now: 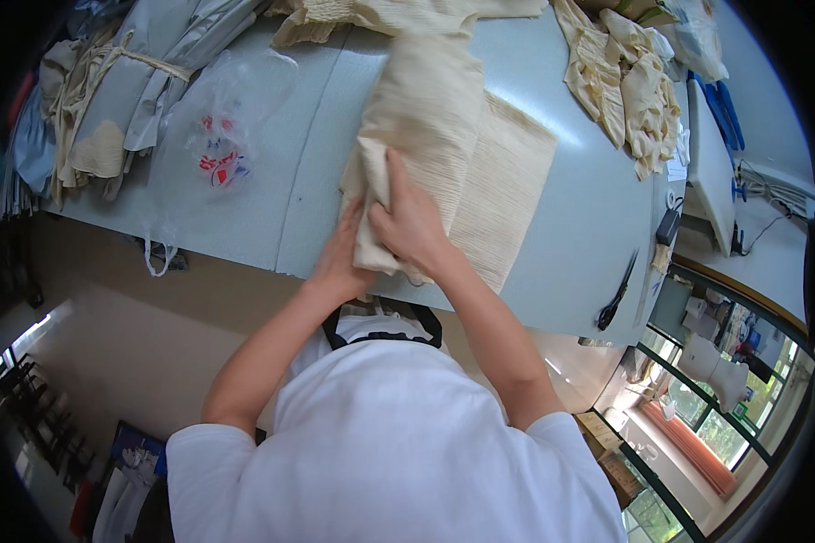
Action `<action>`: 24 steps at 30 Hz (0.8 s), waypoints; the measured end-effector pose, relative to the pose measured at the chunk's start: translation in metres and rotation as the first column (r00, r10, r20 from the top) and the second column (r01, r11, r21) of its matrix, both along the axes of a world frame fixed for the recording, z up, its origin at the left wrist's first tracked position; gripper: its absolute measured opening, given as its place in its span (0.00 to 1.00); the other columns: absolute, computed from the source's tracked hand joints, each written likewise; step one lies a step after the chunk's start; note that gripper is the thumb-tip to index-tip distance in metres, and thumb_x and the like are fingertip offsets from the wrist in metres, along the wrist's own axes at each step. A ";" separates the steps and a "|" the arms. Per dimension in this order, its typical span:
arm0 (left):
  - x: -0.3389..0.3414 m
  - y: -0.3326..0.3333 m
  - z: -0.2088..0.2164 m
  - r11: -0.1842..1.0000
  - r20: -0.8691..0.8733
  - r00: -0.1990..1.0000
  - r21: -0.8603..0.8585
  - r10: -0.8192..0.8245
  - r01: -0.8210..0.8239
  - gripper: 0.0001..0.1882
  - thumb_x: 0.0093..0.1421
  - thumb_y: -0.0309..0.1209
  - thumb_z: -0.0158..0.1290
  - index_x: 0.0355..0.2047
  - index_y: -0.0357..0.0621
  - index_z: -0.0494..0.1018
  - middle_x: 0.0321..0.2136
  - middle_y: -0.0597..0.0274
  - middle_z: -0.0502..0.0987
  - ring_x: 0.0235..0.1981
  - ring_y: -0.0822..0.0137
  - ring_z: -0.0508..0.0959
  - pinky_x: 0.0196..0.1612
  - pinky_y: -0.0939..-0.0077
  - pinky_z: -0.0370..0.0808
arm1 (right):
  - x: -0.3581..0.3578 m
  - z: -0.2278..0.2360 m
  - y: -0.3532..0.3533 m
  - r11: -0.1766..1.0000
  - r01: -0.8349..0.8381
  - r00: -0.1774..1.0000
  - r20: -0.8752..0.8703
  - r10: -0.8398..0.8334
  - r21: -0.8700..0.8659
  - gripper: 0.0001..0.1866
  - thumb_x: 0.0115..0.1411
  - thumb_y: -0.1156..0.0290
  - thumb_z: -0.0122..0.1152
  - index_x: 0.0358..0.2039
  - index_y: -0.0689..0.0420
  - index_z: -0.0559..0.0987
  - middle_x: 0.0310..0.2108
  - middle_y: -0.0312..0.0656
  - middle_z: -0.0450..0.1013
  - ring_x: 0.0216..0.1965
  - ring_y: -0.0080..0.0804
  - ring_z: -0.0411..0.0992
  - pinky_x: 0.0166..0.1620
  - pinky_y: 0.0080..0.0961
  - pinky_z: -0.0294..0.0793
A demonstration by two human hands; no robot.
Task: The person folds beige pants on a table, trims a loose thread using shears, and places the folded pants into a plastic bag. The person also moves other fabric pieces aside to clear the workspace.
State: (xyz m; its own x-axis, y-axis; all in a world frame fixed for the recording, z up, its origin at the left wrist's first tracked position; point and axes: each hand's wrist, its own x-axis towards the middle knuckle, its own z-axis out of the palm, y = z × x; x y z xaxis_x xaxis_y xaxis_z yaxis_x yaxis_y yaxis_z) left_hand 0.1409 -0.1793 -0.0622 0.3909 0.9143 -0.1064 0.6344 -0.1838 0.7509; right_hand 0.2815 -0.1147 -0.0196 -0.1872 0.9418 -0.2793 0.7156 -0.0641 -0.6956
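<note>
A long piece of cream crinkled cloth (426,100) lies on the table in front of me, with a folded strip turned over along its left side near the front edge. My left hand (340,258) grips this fold from the left, its fingers partly hidden by the cloth. On the fold's right side is my right hand (412,217), its index finger stretched along the strip and its thumb against it, the cloth between them. A flat cream panel (507,172) extends from under the long piece on the right.
Bundled grey and beige cloth (122,100) is piled at the far left, beside a clear plastic bag (217,136). Black scissors (618,294) lie near the table's right edge. More cream cloth (643,90) sits at the far right. The pale table (308,163) ends just before my body.
</note>
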 end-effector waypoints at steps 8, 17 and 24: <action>-0.018 0.028 0.046 0.943 -0.060 0.983 0.297 0.171 -0.146 0.24 0.61 0.32 0.51 0.57 0.35 0.68 0.62 0.44 0.62 0.62 0.43 0.62 0.65 0.50 0.56 | 0.028 0.001 0.001 0.868 0.259 0.964 -0.164 -0.208 0.425 0.28 0.55 0.71 0.65 0.53 0.70 0.67 0.33 0.47 0.76 0.33 0.45 0.75 0.39 0.35 0.74; -0.023 0.038 0.001 0.936 0.084 0.976 0.279 0.199 -0.215 0.24 0.64 0.32 0.50 0.60 0.37 0.65 0.61 0.43 0.63 0.62 0.45 0.64 0.64 0.58 0.59 | 0.058 -0.018 0.010 0.790 0.436 0.535 -0.582 -0.613 -0.431 0.28 0.51 0.71 0.69 0.51 0.67 0.70 0.43 0.50 0.75 0.42 0.34 0.74 0.47 0.31 0.74; -0.010 -0.002 0.025 0.900 0.103 0.894 -0.045 0.436 -0.433 0.09 0.62 0.24 0.51 0.42 0.33 0.72 0.39 0.51 0.75 0.40 0.54 0.76 0.43 0.65 0.73 | 0.243 -0.003 -0.046 0.720 0.540 0.377 -0.641 -0.669 -0.435 0.24 0.57 0.67 0.62 0.52 0.66 0.73 0.44 0.46 0.76 0.41 0.33 0.78 0.47 0.29 0.79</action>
State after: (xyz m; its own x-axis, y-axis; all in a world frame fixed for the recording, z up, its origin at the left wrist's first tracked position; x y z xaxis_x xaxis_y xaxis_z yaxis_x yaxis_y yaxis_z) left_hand 0.1307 -0.1815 -0.0374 -0.0345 0.9937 -0.1068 0.5621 0.1076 0.8200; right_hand 0.5247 -0.1604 -0.0224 0.2282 0.8546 -0.4664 -0.2885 -0.3982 -0.8708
